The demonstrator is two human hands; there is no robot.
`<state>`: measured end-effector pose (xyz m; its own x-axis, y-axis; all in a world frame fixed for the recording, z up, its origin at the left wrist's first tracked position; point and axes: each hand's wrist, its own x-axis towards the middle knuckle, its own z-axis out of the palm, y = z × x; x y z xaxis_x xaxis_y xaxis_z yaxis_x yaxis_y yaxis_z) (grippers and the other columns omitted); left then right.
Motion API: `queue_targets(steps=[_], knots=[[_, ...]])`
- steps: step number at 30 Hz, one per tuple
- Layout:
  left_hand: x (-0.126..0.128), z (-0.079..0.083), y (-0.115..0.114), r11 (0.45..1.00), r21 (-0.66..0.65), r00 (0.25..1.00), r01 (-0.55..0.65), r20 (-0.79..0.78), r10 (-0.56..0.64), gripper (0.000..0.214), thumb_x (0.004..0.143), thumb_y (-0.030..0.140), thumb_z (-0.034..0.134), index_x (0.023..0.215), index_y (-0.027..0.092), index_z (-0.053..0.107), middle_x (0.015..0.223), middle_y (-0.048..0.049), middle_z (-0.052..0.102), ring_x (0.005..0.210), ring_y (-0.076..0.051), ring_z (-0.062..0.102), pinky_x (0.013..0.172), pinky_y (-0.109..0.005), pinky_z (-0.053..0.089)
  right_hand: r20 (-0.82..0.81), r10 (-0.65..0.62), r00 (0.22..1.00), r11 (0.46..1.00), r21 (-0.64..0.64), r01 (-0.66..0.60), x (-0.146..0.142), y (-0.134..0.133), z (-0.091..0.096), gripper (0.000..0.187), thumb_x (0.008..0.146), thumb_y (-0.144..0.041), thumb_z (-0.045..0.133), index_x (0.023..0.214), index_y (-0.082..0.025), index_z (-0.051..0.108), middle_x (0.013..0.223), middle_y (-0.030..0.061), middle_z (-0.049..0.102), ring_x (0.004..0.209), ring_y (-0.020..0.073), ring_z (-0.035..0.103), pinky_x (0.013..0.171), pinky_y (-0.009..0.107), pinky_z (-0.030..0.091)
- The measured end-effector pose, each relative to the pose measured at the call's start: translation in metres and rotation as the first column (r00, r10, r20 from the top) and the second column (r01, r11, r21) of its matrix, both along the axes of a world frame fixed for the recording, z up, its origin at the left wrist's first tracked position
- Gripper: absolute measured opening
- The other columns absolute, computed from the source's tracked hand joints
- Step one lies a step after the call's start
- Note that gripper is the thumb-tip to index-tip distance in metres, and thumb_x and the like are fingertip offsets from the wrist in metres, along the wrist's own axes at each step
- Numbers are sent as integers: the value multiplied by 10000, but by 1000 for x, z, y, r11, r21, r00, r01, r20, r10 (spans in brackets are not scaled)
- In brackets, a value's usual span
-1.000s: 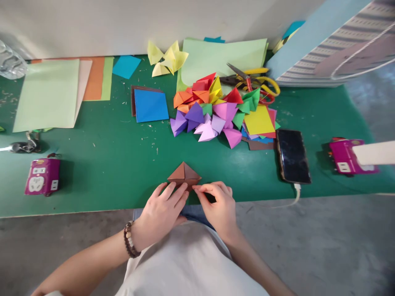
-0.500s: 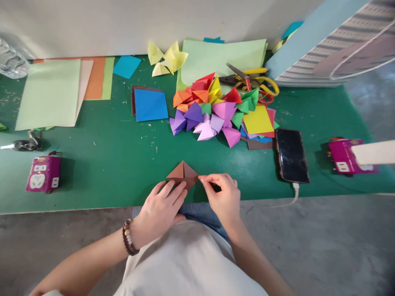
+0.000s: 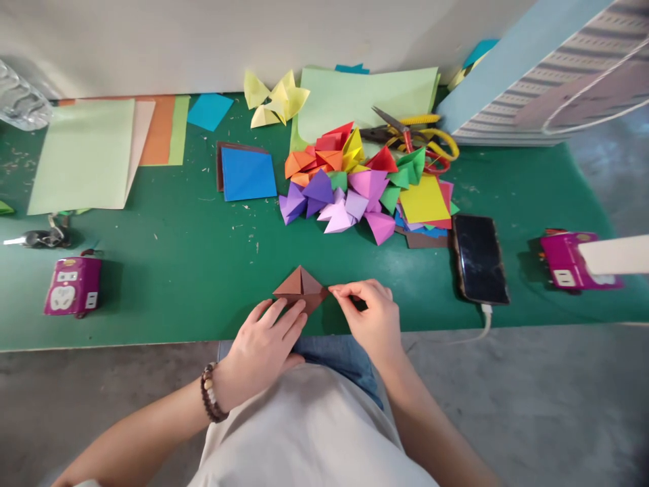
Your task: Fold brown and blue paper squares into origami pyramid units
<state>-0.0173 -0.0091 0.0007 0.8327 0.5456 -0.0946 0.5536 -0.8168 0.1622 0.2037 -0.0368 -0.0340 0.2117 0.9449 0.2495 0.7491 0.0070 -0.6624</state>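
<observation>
Folded brown paper (image 3: 303,285) is pressed on table (image 3: 203,270) nr. front edge by flat-spread L hand (image 3: 266,338), r. corner pinched by R hand (image 3: 374,316). Prob. light, easily creased; best held at corners.

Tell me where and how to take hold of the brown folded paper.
Pinch the brown folded paper by its right corner, coming from the right. That corner tapers to a slim point right at the pinched right hand, while the left hand lies over part of the near left edge. A light pinch would probably spare the folds.
</observation>
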Motion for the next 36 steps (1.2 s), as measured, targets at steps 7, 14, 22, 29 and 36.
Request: queue_targets(steps=[7, 14, 22, 29, 36], knots=[[-1, -5, -3, 999, -31, 999, -30, 23, 31, 623, 873, 548, 584, 1375, 190, 493, 1486, -60, 461, 1308, -264, 425, 1108, -426, 338, 91, 81, 993, 990, -121, -70, -5, 19, 5, 176, 900, -346, 580, 986, -216, 660, 866, 51, 697, 768, 209, 590, 723, 350, 440], [-7, -1, -2, 991, -98, 911, -86, 396, 118, 386, 902, 425, 592, 1221, 206, 602, 1264, -71, 648, 1201, -239, 545, 1061, -434, 421, -121, 147, 982, 960, -219, -171, -16, 43, 17, 135, 853, -336, 602, 795, -217, 574, 783, 27, 656, 751, 199, 607, 685, 328, 456], [3, 79, 106, 784, -542, 576, -302, 552, 603, 353, 851, 416, 625, 1106, 173, 649, 1061, -82, 686, 923, -207, 652, 767, -310, 539, -404, 268, 874, 953, -20, -302, 1, 116, 92, 257, 804, -377, 662, 1011, -227, 637, 736, -5, 692, 652, 162, 635, 600, 277, 482], [14, 137, 147, 708, -695, 434, -127, 602, 670, 353, 847, 394, 583, 600, 167, 474, 582, 47, 421, 535, -77, 392, 507, -208, 302, -131, 309, 942, 907, 338, -251, -12, 150, 158, 246, 883, -364, 591, 1083, -269, 700, 1099, 49, 719, 1004, 230, 674, 804, 339, 562], [10, 131, 160, 688, -720, 378, -87, 615, 692, 350, 861, 378, 567, 609, 174, 433, 613, 45, 395, 566, -79, 369, 535, -208, 324, -118, 334, 935, 895, 350, -276, -13, 157, 154, 335, 861, -272, 607, 1192, -301, 650, 1176, 26, 700, 1048, 219, 675, 817, 317, 589]])
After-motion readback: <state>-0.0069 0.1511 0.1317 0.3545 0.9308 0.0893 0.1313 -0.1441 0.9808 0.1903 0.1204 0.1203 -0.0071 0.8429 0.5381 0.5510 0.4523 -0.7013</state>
